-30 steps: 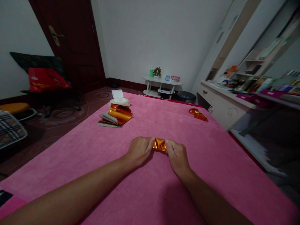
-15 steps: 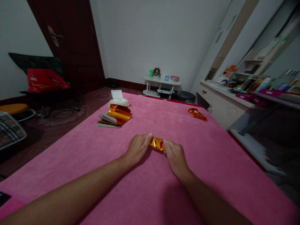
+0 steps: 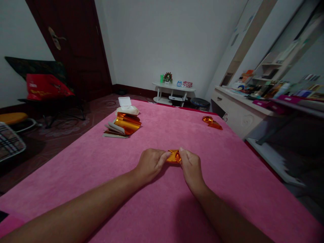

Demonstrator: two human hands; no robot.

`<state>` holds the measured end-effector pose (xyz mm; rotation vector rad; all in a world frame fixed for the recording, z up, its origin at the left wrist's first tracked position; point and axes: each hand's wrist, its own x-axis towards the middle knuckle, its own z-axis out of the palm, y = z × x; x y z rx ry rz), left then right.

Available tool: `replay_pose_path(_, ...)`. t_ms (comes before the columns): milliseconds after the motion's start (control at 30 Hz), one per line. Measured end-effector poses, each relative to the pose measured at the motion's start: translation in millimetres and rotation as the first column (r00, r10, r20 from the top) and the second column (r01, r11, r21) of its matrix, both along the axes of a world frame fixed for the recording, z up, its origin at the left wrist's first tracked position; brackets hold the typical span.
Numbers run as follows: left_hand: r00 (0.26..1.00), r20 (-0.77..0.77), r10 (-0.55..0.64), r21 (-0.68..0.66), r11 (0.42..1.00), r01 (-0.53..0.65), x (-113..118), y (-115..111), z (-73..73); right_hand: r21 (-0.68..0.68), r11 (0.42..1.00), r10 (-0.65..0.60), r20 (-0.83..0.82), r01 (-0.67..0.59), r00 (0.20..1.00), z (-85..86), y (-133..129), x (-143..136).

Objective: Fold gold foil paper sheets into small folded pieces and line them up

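Observation:
Between my two hands is a small folded piece of shiny gold foil paper (image 3: 173,156), held just above the pink cloth (image 3: 121,202). My left hand (image 3: 153,163) is closed on its left end, thumb lying along the top. On the right end, my right hand (image 3: 191,167) pinches it with the thumb uppermost. The fingers under the foil paper are hidden. Farther off to the left lies a stack of gold foil sheets (image 3: 128,124) with pale backs, partly curled over. A folded gold foil piece (image 3: 212,123) rests at the far right of the cloth.
Behind the stack stands a white packet with its lid raised (image 3: 127,108). A low white table (image 3: 174,87) is by the far wall. To the right runs a cluttered white dresser (image 3: 235,104). At the left, a chair holds a red bag (image 3: 47,87).
The foil paper has shifted slightly right and turned more level. My left hand has moved right along it, with the thumb now farther over its end. My right hand has barely moved.

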<state>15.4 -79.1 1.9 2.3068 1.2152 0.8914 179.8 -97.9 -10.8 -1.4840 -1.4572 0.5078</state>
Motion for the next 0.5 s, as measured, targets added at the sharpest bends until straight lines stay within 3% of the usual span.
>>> replay_pose_path(200, 0.944, 0.266, 0.196, -0.170, 0.973, -0.154, -3.0, 9.2, -5.1, -0.010, 0.992, 0.126, 0.107, -0.125, 0.986, 5.1, -5.5, -5.3)
replay_pose_path(367, 0.955, 0.241, 0.174, -0.196, 0.972, -0.128, -2.0, 7.7, -2.6, -0.012, 0.994, 0.107, 0.104, -0.106, 0.989, 5.2, -5.5, -4.4)
replay_pose_path(500, 0.924, 0.343, 0.167, -0.256, 0.964, -0.079, -2.2, 8.3, -3.2, -0.019, 0.989, 0.148, 0.123, -0.147, 0.981, 3.2, -4.5, -4.1)
